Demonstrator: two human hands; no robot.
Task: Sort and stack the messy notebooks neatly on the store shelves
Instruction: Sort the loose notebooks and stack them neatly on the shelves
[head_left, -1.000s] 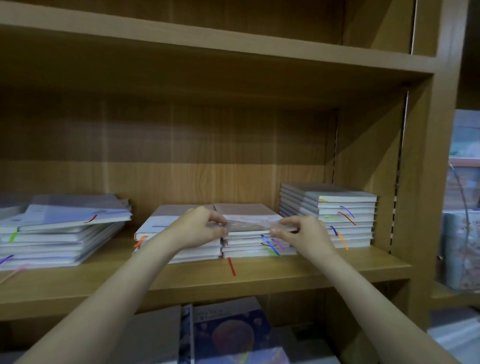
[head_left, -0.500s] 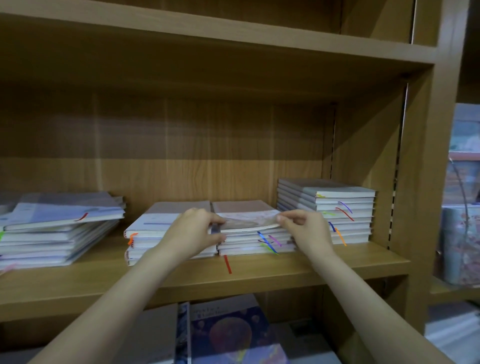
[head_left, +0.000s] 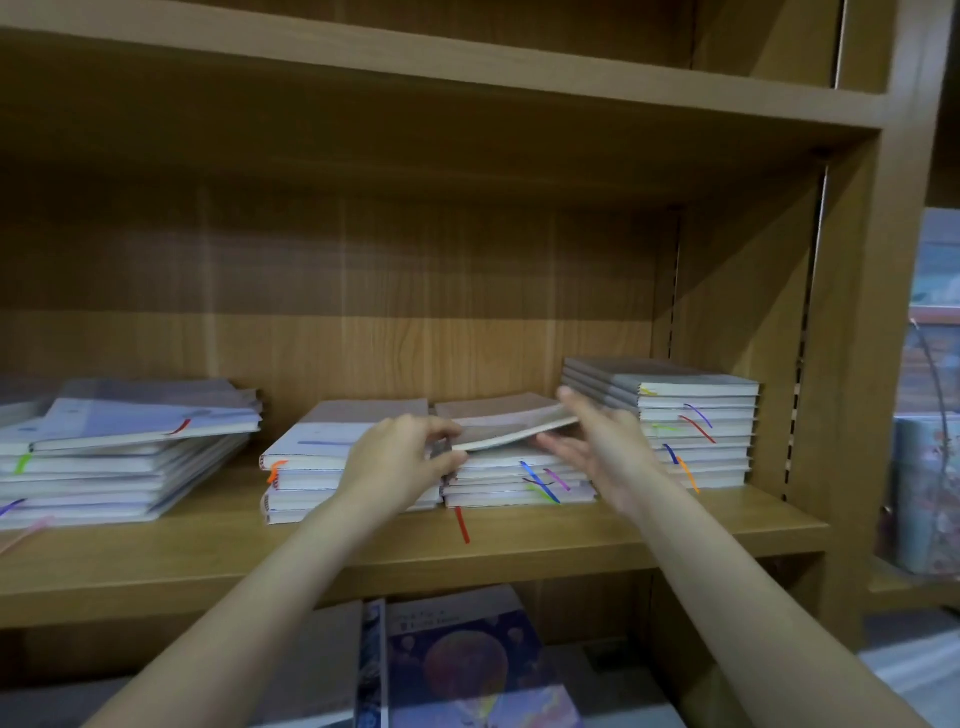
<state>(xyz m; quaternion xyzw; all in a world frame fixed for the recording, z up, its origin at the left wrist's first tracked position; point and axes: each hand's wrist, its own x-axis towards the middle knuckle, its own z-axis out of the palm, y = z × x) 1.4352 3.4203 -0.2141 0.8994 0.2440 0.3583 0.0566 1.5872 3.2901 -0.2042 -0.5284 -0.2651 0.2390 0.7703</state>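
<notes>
Shelf (head_left: 519, 545): wooden, four notebook stacks
Left hand (head_left: 400, 462): pinches top notebook (head_left: 506, 423), lifted corner
Right hand (head_left: 605, 452): fingers spread, beneath it
Writing: none legible

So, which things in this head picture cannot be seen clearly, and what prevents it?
- Left stack: the picture's left edge cuts it off.
- Middle stack: its left end is hidden by the left hand.
- Right hand: motion blur; its grip on the lifted notebook is unclear.
- Lower-shelf book: title too blurred to read.
</notes>
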